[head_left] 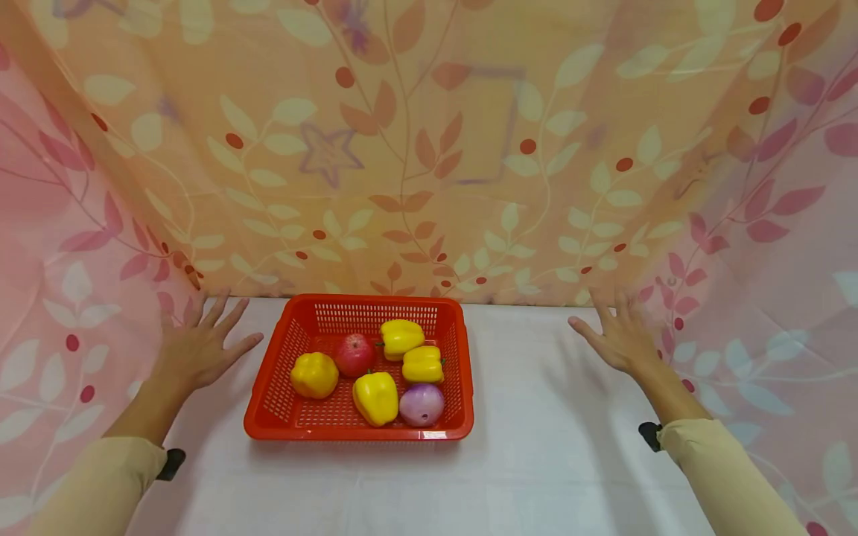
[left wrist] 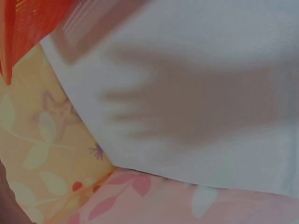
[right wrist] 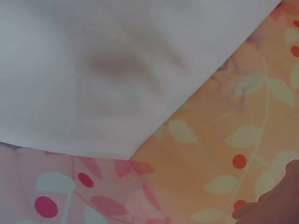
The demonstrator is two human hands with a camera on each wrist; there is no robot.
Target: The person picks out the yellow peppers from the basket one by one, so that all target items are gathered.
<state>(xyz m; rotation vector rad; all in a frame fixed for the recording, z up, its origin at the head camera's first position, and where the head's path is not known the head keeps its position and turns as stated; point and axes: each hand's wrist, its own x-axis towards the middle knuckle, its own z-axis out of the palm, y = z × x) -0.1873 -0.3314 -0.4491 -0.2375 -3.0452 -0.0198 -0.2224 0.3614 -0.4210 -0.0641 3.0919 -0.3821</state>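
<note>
We see left hand (head_left: 199, 350) and right hand (head_left: 620, 339) spread wide, holding nothing; the basket (head_left: 358, 434) sits between them (nearer the left). We judge a careless left sweep could bump it, rolling the peppers (head_left: 375, 399).

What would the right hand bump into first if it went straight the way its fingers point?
Probably the orange leaf-patterned cloth at the back; the right hand points toward it, though the depth is unclear.
</note>
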